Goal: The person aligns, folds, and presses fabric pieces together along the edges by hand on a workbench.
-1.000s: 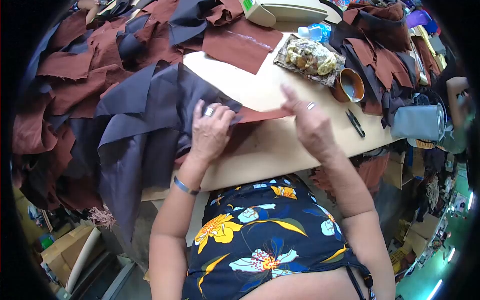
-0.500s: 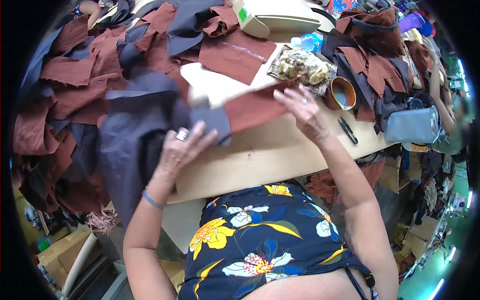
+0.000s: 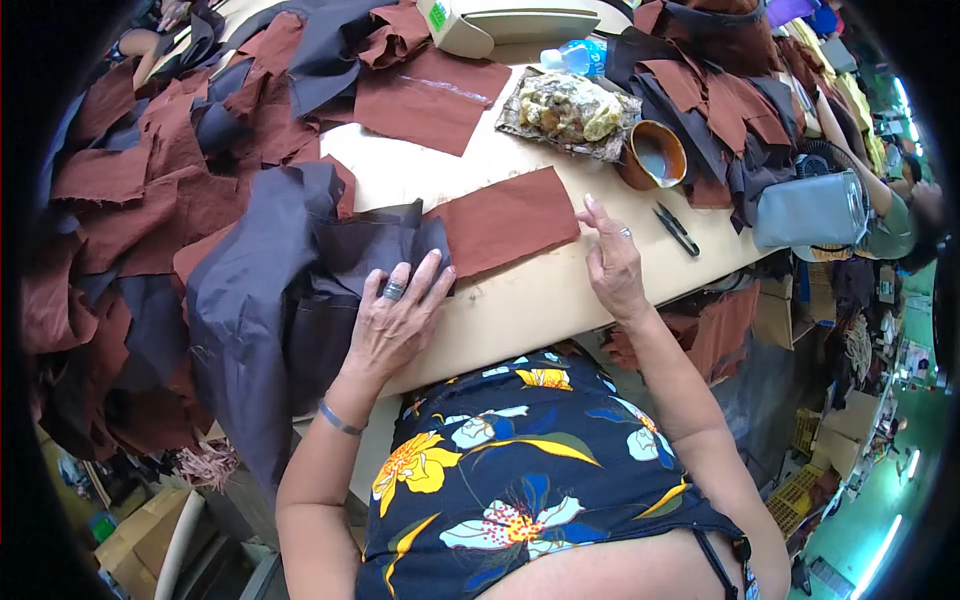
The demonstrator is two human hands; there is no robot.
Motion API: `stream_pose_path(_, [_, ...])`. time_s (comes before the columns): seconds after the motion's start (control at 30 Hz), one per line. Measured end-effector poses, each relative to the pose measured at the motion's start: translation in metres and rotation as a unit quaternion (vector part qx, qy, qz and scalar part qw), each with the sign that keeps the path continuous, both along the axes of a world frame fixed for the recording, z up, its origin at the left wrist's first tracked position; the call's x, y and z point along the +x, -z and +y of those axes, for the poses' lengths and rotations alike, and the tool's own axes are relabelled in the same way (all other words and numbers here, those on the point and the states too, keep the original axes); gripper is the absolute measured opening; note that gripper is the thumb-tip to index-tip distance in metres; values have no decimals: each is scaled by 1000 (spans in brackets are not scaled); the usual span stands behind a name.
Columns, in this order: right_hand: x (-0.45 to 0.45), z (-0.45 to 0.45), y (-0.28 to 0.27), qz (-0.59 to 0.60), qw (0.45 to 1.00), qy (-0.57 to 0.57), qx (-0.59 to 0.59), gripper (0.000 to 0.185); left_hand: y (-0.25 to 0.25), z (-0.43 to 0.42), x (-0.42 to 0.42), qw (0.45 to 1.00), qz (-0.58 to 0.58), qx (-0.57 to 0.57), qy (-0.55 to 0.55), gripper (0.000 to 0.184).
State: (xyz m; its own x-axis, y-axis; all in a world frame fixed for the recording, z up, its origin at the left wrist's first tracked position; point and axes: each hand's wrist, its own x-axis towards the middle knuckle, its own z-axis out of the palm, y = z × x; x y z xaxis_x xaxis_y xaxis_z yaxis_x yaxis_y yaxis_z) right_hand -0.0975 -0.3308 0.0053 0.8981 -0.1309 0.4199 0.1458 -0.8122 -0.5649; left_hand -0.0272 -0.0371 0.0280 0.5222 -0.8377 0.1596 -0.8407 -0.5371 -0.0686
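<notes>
My left hand [image 3: 398, 315] lies with spread fingers on the edge of a dark purple-grey cloth [image 3: 270, 290], which drapes over the table's front edge. From under that cloth's right side a flat reddish-brown strip [image 3: 512, 222] extends across the pale table [image 3: 480, 325]. Just right of the strip's end is my right hand [image 3: 615, 262], empty, its fingers apart and a little bent. Black thread snips [image 3: 677, 230] lie to the right of it. Behind are a brown bowl [image 3: 654, 156] with greyish contents and a crumpled yellowish mass [image 3: 572, 112] on a dark pad.
Heaps of brown and dark cloth [image 3: 150, 200] cover the left side. More cloth [image 3: 710, 95] is piled at the back right, near a grey-blue container [image 3: 810, 210]. A bottle [image 3: 575, 58] and an open box [image 3: 520, 22] stand at the back. Other people's arms show at both far sides.
The brown strip now lies flat, and my right hand has come off it. My left hand has moved slightly right with fingers spread on the dark cloth. The view has shifted.
</notes>
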Motion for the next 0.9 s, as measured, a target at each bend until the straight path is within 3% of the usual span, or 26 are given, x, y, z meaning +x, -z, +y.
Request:
stream_pose_path(0.1, [-6, -18, 0, -7, 996, 19, -82, 65, 7, -2, 4, 1000, 8, -19, 8, 52])
stream_pose_path(0.2, [-22, -55, -9, 23, 970, 91, -224, 63, -2, -18, 10, 998, 3, -41, 49, 44])
stream_pose_path(0.3, [-33, -90, -8, 66, 943, 189, -268, 63, -8, -53, 11, 995, 29, -34, 94, 37])
stream_pose_path(0.4, [-40, -116, 27, 76, 944, 204, -250, 63, -3, -91, 12, 986, 57, -56, 146, 28])
stream_pose_path(0.5, [-38, -106, 8, 211, 935, 230, -169, 69, 12, -117, 14, 983, 43, -55, 167, 24])
stream_pose_path(0.53, [-39, -110, 11, 187, 945, 219, -153, 68, 15, -124, 18, 981, 34, -53, 183, 20])
stream_pose_path(0.63, [-44, -104, 1, 260, 944, 162, -123, 69, 15, -135, 26, 981, 43, -4, 190, 18])
stream_pose_path(0.73, [-45, -90, -11, 181, 977, 103, -39, 73, 10, -148, 28, 981, 60, 10, 184, 20])
stream_pose_path(0.83, [-42, -69, -22, 249, 961, 113, -38, 76, 20, -159, 32, 979, 118, -21, 165, 21])
stream_pose_path(0.9, [-42, -68, -6, 193, 975, 101, -36, 74, 21, -167, 37, 969, 191, -58, 144, 23])
